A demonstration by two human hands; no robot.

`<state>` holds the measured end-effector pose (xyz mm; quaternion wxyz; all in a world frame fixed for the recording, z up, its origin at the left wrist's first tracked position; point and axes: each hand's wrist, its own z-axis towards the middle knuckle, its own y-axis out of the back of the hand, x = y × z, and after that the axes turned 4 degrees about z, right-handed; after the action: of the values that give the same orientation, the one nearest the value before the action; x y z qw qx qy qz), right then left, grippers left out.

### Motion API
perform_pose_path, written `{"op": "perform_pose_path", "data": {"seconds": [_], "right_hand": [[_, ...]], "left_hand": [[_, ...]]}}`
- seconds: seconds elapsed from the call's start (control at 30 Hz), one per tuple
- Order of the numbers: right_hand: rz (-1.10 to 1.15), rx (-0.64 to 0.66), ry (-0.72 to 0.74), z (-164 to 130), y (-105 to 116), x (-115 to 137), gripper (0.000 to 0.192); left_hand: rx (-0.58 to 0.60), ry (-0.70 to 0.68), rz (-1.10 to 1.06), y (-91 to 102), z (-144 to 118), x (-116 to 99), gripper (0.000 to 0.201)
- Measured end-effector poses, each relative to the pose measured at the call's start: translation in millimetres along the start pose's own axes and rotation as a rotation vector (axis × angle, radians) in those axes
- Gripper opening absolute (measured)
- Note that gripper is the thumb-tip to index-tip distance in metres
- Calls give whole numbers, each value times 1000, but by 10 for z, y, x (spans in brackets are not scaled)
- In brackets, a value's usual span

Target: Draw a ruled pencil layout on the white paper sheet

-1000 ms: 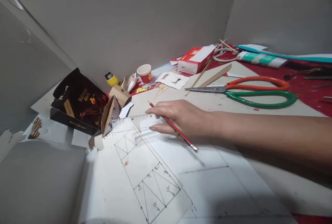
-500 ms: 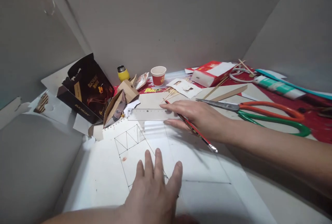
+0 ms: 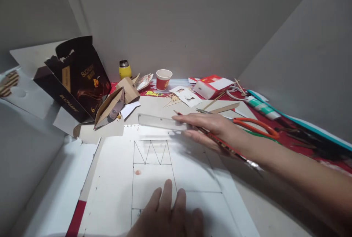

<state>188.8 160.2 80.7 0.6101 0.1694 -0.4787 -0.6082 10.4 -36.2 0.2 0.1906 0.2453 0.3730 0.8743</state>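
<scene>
Right now the right hand (image 3: pixel 213 129) reaches across the white sheet (image 3: pixel 115 182), its fingers laid flat on one end of the clear ruler (image 3: pixel 161 122) while a red pencil (image 3: pixel 217 140) is tucked between them. That ruler lies just past the sheet's far edge, above the drawn triangles. Nearer the body, the left hand (image 3: pixel 167 215) presses flat on the sheet with fingers slightly spread, covering part of the drawn rectangle. Left of the drawing the paper is bare out to its edge. Behind the ruler sit a folded brown card box (image 3: pixel 110 107) and a dark carton (image 3: pixel 78 76); scissors (image 3: pixel 253 127) lie just beyond the right wrist.
</scene>
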Motion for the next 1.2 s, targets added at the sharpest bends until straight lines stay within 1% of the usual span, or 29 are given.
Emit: {"op": "perform_pose_path", "data": {"seconds": [0.07, 0.13, 0.17, 0.23, 0.27, 0.33, 0.4, 0.43, 0.5, 0.57, 0.67, 0.77, 0.87, 0.97, 1.07, 1.13, 1.2], "right_hand": [[-76, 62, 31, -69, 5, 63, 33], [-136, 106, 25, -145, -37, 127, 31], [-156, 119, 12, -182, -71, 157, 30], [-187, 118, -16, -244, -153, 213, 29], [-204, 110, -24, -266, -195, 239, 29], [-236, 98, -44, -284, -273, 288, 28], [-256, 110, -78, -275, -337, 331, 26], [-261, 120, -94, -267, -364, 349, 26], [-270, 138, -115, -256, -404, 380, 25], [-273, 162, -121, -263, -427, 403, 26], [-258, 197, -125, -299, -424, 415, 30], [-226, 174, -117, -310, -390, 362, 32], [-174, 147, -90, -254, -354, 235, 32], [-140, 230, -103, -168, -343, 96, 36], [-123, 328, -87, -132, -355, 16, 38], [-124, 340, -47, -163, -359, -3, 39], [-124, 328, -21, -232, -346, -9, 39]], "left_hand": [[-13, -10, -87, 0, 12, 24, 15], [-27, -19, -164, 31, 70, 85, 20], [-17, -16, -180, 62, 117, 135, 23], [54, 1, -149, 146, 230, 279, 29], [113, 72, -99, 194, 283, 366, 30], [200, 152, -13, 281, 357, 534, 36], [371, 128, 145, 332, 369, 640, 43], [449, 116, 187, 341, 355, 656, 47], [595, 99, 193, 334, 310, 617, 56], [705, 98, 139, 314, 277, 524, 63], [799, 122, 93, 304, 291, 409, 72], [831, 127, 98, 315, 334, 381, 75], [833, 106, 114, 315, 333, 381, 76], [807, 75, 123, 281, 282, 359, 79], [698, 83, 114, 214, 215, 327, 84], [607, 100, 111, 167, 177, 306, 88], [553, 87, 100, 131, 150, 284, 90]]}}
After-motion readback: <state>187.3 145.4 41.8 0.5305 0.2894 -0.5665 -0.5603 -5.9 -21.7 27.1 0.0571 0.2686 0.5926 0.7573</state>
